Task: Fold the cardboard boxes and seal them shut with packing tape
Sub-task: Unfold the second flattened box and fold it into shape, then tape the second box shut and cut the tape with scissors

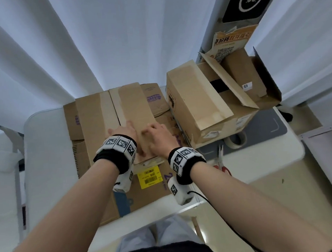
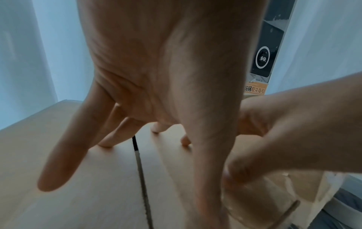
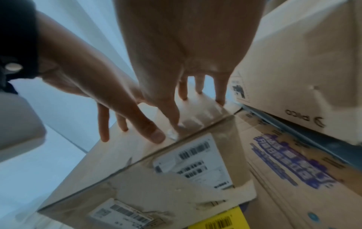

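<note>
Both hands, left hand [image 1: 124, 132] and right hand [image 1: 158, 135], are laid with fingers spread on the cardboard box [image 1: 135, 108]. Nothing is grasped. Its closed flaps are pressed down.

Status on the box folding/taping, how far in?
Done: the top flaps of the box lie closed, seam visible. In hand: left hand and right hand press the flaps, thumbs at clear tape near the edge. Left: tape roll beside the open box; flattened cartons underneath.
</note>
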